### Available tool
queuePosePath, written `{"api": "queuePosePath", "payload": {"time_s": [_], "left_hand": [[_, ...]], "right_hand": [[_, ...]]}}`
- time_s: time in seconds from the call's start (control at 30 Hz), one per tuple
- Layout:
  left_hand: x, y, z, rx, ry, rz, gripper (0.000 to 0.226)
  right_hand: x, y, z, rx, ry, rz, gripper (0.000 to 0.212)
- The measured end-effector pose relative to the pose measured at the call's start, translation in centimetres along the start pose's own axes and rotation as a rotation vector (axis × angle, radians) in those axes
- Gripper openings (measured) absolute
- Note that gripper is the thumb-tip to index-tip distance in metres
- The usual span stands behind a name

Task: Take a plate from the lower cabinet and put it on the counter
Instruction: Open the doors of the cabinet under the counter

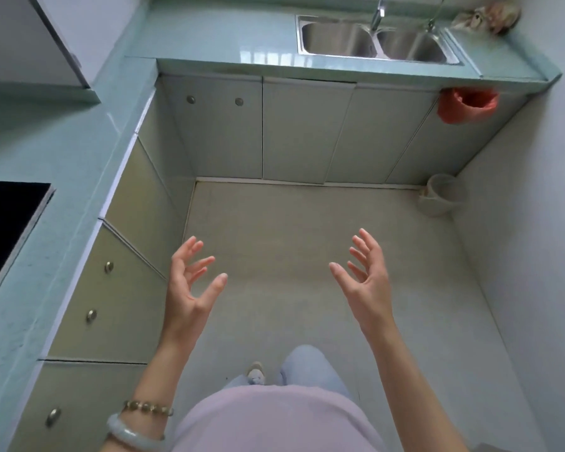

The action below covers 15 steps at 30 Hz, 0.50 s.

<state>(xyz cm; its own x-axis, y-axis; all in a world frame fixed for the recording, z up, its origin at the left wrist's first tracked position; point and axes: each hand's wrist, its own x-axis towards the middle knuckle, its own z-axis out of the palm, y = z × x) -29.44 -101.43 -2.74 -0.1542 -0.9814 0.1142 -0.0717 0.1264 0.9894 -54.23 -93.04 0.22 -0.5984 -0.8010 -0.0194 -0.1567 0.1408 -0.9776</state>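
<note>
My left hand [190,282] and my right hand [364,275] are raised over the floor, palms facing each other, fingers spread, nothing in either. The pale green counter [66,177] runs along the left and turns across the far side. Below it the lower cabinet doors are all closed: one with round knobs on the left [118,298], others under the far counter [216,128]. No plate is visible.
A double steel sink [374,40] with a tap sits in the far counter. A black cooktop [7,223] is set into the left counter. A red bag [467,104] hangs at the counter's right end, a white bucket [442,195] stands below it on the floor.
</note>
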Motion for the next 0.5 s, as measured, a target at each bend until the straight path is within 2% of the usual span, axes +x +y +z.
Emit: {"api": "queuePosePath", "payload": {"time_s": [0.2, 0.5], "left_hand": [[7.2, -1.3, 3.9, 0.002, 0.020, -0.047, 0.068], [19.0, -2.1, 13.0, 0.011, 0.202, -0.075, 0.066]], "right_hand": [[8.8, 0.8, 0.6, 0.019, -0.005, 0.043, 0.068], [27.2, 0.8, -1.0, 0.016, -0.103, 0.023, 0.067]]}}
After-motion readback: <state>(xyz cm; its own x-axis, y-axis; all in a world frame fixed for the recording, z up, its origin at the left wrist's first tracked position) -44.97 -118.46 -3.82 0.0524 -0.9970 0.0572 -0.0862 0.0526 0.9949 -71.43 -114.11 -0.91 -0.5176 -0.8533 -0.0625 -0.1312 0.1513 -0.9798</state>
